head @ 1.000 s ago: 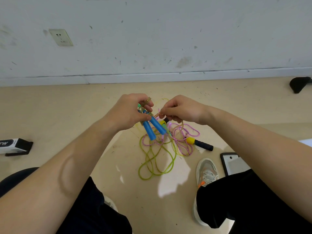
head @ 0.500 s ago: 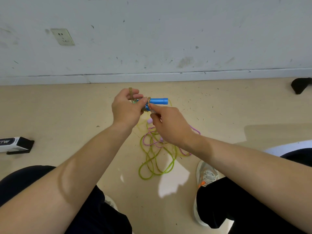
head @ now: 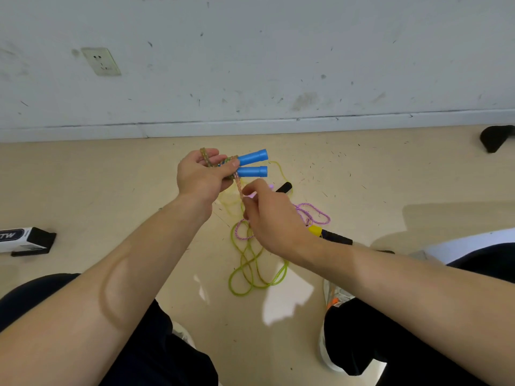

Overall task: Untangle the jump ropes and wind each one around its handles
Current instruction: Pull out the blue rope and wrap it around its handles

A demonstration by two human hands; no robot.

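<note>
My left hand (head: 202, 176) grips two blue handles (head: 252, 164) side by side, their ends pointing right, with turns of a braided orange-green rope (head: 205, 156) around them. My right hand (head: 271, 215), just below, pinches the free length of that rope (head: 239, 185), which runs taut up to the handles. On the floor underneath lies a loose green rope (head: 252, 270) tangled with a pink braided rope (head: 313, 213). Two black handles belong there: one with a yellow collar (head: 331, 235) and one further back (head: 283, 187).
A black and white box (head: 25, 240) lies on the floor at left. My knees in dark trousers and a grey shoe (head: 335, 298) frame the ropes. The wall with a socket (head: 101, 61) stands close ahead. A dark object (head: 494, 137) sits at far right.
My left hand turned the blue handles from pointing down to pointing right and raised them. My right hand dropped below them and pulled the braided rope downward.
</note>
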